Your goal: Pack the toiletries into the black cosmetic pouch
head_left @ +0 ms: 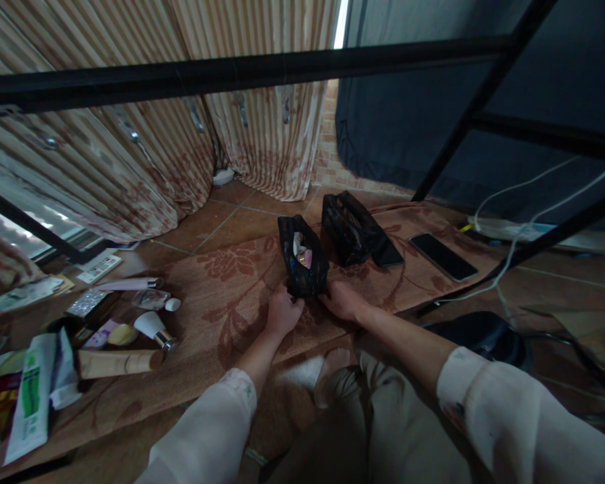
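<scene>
Sleeves (206,423) up close; left hand (285,310) and right hand (340,300) at an open pouch's (312,281) near corners, fingers curled, can't tell if gripping.
Pouch is at 12 o'clock, some bits (307,259) already inside; toiletries (118,363) at 9 lie loose, second pouch (339,240) at 1.

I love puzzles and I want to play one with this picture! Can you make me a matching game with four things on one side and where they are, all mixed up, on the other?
Things:
1. open black pouch
2. pale-edged phone
3. striped curtain
4. white tube with green print

Places:
A. hanging beyond the patterned cloth
B. lying flat toward the cloth's right end
C. at the cloth's left end
D. its near end between the left hand and the right hand

Right pairs: 1-D, 2-B, 3-A, 4-C
</scene>
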### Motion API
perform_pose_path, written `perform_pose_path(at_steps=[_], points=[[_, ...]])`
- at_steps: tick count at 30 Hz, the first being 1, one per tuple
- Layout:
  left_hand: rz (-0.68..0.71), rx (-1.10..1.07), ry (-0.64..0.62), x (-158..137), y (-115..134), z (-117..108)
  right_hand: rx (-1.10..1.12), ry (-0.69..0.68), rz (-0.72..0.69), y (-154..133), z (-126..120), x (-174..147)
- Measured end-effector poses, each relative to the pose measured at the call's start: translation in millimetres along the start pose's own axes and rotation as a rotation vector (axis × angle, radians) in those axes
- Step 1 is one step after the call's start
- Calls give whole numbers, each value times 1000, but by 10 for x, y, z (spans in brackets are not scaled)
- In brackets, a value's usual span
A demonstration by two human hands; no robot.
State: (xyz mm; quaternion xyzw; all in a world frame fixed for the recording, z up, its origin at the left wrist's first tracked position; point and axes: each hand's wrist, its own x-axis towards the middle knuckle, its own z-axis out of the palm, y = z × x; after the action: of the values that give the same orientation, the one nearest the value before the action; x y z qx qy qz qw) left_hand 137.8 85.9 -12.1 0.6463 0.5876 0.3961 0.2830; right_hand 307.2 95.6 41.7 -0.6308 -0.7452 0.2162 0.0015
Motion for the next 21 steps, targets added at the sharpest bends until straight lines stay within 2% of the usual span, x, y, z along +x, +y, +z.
perform_pose_path(at_steps=[21], points=[[-18, 1, 3, -6, -47, 20, 9, 5, -10, -18, -22, -23]])
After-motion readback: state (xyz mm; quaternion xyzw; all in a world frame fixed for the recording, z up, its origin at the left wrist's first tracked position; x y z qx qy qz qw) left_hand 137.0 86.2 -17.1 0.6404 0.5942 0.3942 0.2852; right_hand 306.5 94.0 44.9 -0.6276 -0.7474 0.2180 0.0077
